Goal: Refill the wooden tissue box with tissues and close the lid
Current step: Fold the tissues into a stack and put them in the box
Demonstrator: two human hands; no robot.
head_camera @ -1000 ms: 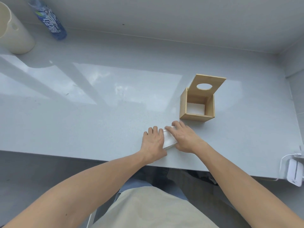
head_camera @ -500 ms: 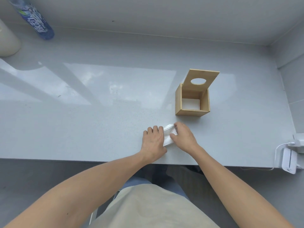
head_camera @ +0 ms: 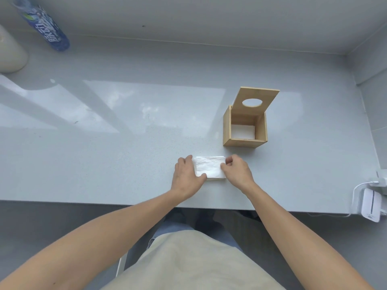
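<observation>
A small stack of white tissues [head_camera: 210, 168] lies flat on the grey counter near its front edge. My left hand [head_camera: 186, 176] rests on the stack's left end, thumb over its near corner. My right hand [head_camera: 236, 171] pinches the stack's right end with curled fingers. Beyond and to the right stands the wooden tissue box [head_camera: 245, 130], square and open at the top, with something white at its bottom. Its hinged lid [head_camera: 256, 100], with an oval hole, tilts up at the back.
A blue-labelled water bottle [head_camera: 45, 28] and a cream container [head_camera: 10, 53] stand at the far left back. A white device with a cable [head_camera: 371, 206] sits at the counter's right front corner. The wall runs along the back and right.
My two hands have drawn apart to the ends of the tissue stack, uncovering its top. The stack now lies squarer to the counter edge. The box has not moved.
</observation>
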